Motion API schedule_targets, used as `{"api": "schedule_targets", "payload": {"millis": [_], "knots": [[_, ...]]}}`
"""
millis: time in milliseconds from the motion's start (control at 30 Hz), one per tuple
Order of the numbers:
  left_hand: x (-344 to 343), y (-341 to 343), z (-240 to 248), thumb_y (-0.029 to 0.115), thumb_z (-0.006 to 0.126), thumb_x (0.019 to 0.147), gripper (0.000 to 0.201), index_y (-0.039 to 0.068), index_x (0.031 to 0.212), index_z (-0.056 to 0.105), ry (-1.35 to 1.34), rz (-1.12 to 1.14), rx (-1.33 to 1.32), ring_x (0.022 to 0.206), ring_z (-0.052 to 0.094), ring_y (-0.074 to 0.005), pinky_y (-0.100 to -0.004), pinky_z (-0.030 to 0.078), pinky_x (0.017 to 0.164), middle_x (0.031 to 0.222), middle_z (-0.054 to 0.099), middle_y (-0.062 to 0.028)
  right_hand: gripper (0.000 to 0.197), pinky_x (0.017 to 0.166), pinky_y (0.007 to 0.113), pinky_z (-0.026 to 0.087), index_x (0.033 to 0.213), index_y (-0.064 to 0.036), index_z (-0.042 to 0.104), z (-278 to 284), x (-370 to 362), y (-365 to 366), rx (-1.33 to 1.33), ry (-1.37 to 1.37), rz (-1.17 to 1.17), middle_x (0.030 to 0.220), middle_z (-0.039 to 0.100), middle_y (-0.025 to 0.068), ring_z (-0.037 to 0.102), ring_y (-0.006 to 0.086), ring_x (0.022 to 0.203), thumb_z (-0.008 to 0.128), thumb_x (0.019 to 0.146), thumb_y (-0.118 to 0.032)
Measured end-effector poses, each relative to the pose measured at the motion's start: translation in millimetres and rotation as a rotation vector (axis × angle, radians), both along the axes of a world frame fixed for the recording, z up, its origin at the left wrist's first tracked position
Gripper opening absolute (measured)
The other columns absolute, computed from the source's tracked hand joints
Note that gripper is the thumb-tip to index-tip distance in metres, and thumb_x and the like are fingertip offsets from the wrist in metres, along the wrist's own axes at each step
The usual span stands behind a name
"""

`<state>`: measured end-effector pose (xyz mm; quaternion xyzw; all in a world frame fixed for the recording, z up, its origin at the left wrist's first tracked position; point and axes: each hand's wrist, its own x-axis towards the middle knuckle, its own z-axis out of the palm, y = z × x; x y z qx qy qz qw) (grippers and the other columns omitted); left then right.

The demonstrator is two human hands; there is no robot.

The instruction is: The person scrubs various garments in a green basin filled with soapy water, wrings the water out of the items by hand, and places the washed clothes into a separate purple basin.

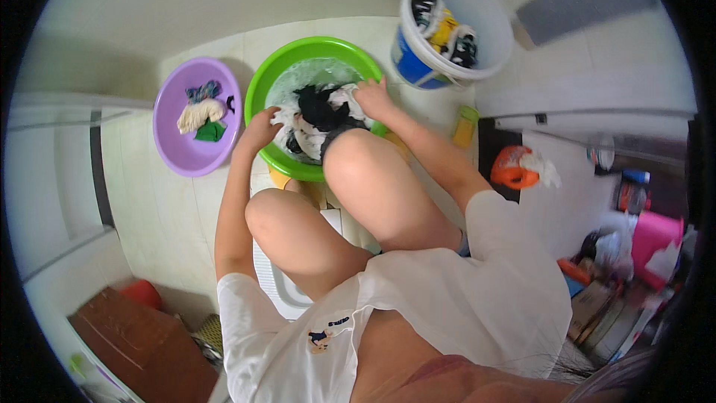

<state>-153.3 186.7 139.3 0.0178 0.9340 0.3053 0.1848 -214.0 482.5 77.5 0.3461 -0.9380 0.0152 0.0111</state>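
Observation:
A bright green basin (256,89) holds sudsy water and wet laundry in front of my knees. A black garment (322,108) lies bunched in its middle, with white cloth (307,137) around and under it. Over the basin's left rim reaches my left hand (261,130), its fingers curled at the edge of the white cloth. My right hand (376,98) is at the right rim, fingers bent onto a white, wet piece of cloth (349,98) beside the black garment. The fingertips of both hands are partly hidden.
Left of the green basin stands a purple basin (168,130) with several small cloths. A white and blue bucket (494,33) of clothes stands at the far right. An orange container (514,168) is on the right, and a brown box (142,343) at the lower left.

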Motion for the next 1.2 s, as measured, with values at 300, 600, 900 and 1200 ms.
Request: {"api": "schedule_targets", "payload": {"millis": [300,600,900,1200], "knots": [[-4,14,96,0.012,0.061,0.077,0.032,0.001,0.107,0.055,0.116,-0.090,0.042,0.077,0.060,-0.0230,-0.0318,0.047,0.069,0.093,0.061,-0.0164,0.006,0.055,0.028,0.047,0.074,0.0014,0.059,43,47,89,-0.869,-0.822,-0.396,0.067,0.061,0.0110,0.061,0.0189,0.058,0.060,0.069,0.000],[-24,83,170,0.009,0.055,0.082,0.018,-0.003,0.097,0.057,0.043,-0.262,0.021,0.078,0.059,-0.0188,-0.0292,0.047,0.070,0.090,0.063,-0.0120,0.003,0.053,0.027,0.048,0.071,0.0020,0.059,57,84,148,-0.819,-0.845,-0.338,0.064,0.061,0.0091,0.062,0.0154,0.056,0.058,0.069,0.000],[-37,109,168,0.015,0.053,0.081,0.020,0.001,0.092,0.061,0.065,-0.431,-0.136,0.078,0.060,-0.0229,-0.0321,0.047,0.070,0.085,0.063,-0.0138,0.003,0.055,0.028,0.049,0.070,0.0018,0.060,34,78,143,-0.838,-0.900,-0.386,0.064,0.062,0.0092,0.062,0.0155,0.057,0.060,0.068,0.000],[-44,73,108,0.010,0.051,0.081,0.015,-0.002,0.084,0.059,-0.048,-0.358,0.019,0.073,0.060,-0.0205,-0.0319,0.047,0.068,0.080,0.063,-0.0122,0.005,0.054,0.028,0.050,0.073,0.0031,0.060,29,45,99,-0.798,-0.876,-0.318,0.064,0.062,0.0107,0.062,0.0169,0.057,0.059,0.070,0.000]]}}
